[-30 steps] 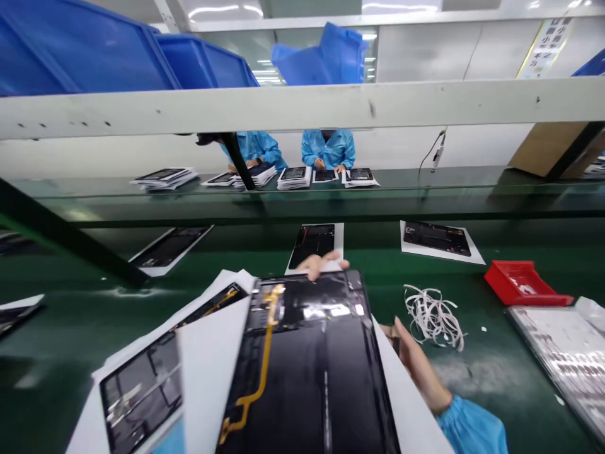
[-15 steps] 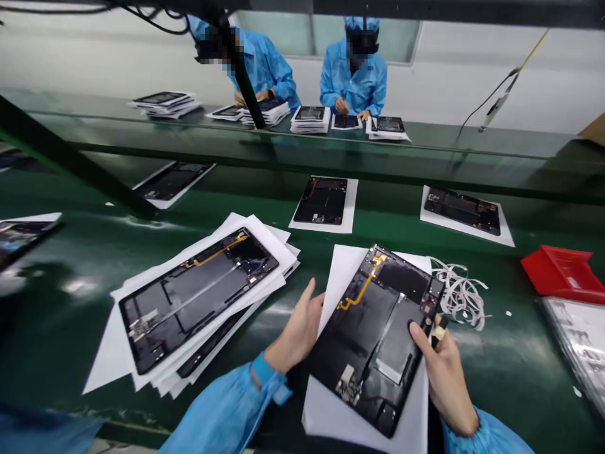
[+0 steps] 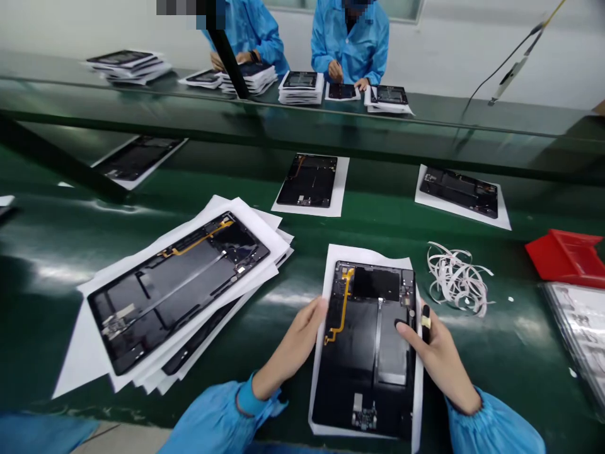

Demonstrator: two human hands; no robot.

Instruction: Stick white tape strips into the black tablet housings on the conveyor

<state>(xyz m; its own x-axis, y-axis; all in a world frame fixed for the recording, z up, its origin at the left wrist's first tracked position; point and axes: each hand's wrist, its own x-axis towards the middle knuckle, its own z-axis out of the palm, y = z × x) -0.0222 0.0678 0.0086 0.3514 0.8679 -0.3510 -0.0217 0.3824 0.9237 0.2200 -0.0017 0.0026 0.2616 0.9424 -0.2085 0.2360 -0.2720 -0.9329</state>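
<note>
An opened tablet (image 3: 354,366), with black inner parts and an orange flex cable (image 3: 341,312), lies over white paper (image 3: 368,253) in front of me. My right hand (image 3: 442,350) grips its right edge, thumb on top and fingers at the side. Dark covers sit on that thumb and a finger, with pale tape on the finger. At the left edge, my left hand (image 3: 295,340) is closed against the tablet and paper; its fingertips are partly hidden. To the left, another opened tablet (image 3: 189,296) tops a fanned stack of paper sheets (image 3: 80,353) and tablets.
Tangled white strips (image 3: 458,280) lie right of my hands, near a red bin (image 3: 567,255) and a clear tray (image 3: 574,334). Further back are opened tablets on paper, including a middle one (image 3: 309,180). Two co-workers in blue sit beyond a green shelf edge (image 3: 302,129).
The tablet in my right hand has turned from slanted to nearly straight and lines up more with its paper. My left hand has closed in on its left edge. The view has tilted down.
</note>
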